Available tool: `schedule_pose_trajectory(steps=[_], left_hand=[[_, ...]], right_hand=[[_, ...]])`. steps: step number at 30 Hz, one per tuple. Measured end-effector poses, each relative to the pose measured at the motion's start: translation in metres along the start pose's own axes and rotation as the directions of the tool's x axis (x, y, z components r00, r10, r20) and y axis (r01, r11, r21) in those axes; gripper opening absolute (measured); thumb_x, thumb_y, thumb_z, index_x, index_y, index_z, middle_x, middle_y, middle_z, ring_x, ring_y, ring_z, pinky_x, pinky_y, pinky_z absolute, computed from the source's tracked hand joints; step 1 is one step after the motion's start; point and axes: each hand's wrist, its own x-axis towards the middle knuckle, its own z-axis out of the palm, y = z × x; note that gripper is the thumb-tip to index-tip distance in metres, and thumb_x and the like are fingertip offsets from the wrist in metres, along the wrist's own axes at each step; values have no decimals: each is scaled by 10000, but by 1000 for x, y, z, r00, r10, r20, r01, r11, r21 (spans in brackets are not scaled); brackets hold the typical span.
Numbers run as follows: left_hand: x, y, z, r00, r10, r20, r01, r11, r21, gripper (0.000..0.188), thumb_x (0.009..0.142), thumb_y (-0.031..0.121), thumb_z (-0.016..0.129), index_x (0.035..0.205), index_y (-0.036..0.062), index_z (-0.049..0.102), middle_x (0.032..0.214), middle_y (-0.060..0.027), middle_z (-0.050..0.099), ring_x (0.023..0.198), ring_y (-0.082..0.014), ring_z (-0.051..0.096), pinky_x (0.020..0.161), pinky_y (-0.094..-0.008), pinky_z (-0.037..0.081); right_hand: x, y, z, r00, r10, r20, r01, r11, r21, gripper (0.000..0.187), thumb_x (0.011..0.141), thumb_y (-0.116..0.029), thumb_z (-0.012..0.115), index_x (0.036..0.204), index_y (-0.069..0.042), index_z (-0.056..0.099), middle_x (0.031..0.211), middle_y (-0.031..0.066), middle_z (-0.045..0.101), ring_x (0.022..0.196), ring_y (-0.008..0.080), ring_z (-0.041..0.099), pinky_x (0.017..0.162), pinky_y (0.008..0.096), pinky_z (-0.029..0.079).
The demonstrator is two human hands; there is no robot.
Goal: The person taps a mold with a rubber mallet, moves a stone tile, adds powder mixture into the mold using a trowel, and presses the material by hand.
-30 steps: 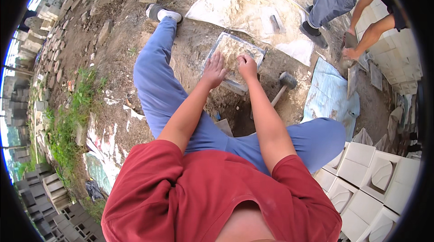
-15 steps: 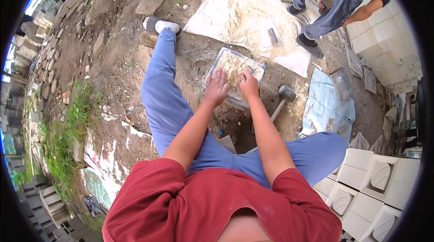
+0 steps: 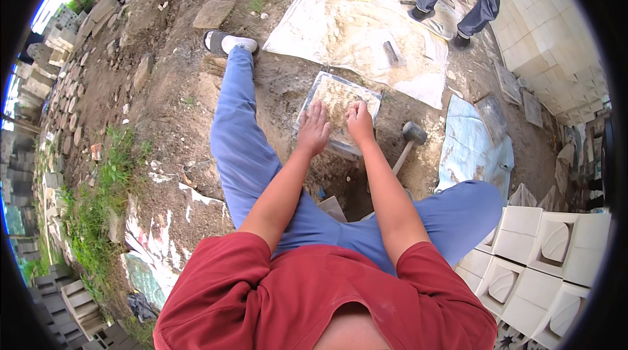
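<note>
The left hand is resting with fingers extended, the right hand with fingers curled, grip unclear, on pale crumbly powder filling a grey-rimmed rectangular mould on brown dirt; uneven pushing could be causing spills.

Just ahead of me, slightly right of centre, sits a squarish, grey-edged mould, face up and turned a little askew, its far edge slanting closer to me at the right, with pale cream, crumbly material spread unevenly across it.
</note>
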Motion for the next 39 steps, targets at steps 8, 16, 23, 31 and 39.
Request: schedule_pose_trajectory(steps=[8,16,23,31,39], left_hand=[[1,1,-2,1000,-9,-9,9,1000,6,652,1097,397,304,1642,45,237,1736,-141,154,1608,-281,130,1288,-500,83],[-2,-1,0,1000,8,-19,-7,1000,15,658,1093,404,314,1638,40,249,1735,-144,158,1607,-282,136,1288,-492,87],[1,4,3,999,2,-39,-1,1000,21,653,1095,401,305,1645,55,235,1733,-140,170,1608,-272,137,1291,-483,70],[0,5,-3,999,-2,-39,1,1000,-13,650,1097,406,288,1644,59,245,1725,-145,198,1605,-274,147,1291,-487,68],[-2,5,-3,998,-9,-59,8,1000,-15,632,1096,387,288,1635,57,272,1725,-143,201,1605,-275,150,1290,-486,75]], right_hand=[[3,12,0,999,20,43,-14,989,-147,155,991,-149,519,1072,-21,550,952,240,704,920,443,689,807,498,531],[2,-8,-4,981,135,140,-107,975,-195,208,1002,-206,513,1073,-19,568,973,246,693,947,434,683,808,497,530],[5,-7,-6,986,119,120,-85,963,-254,215,981,-213,549,1075,-22,518,917,229,693,859,438,684,757,499,535],[10,3,1,996,-3,90,24,972,-234,215,929,-177,596,1053,-25,508,884,241,689,841,458,683,749,526,536],[13,3,8,992,-41,117,74,952,-298,224,952,-209,600,1072,-34,528,910,221,706,831,448,689,748,534,542]])
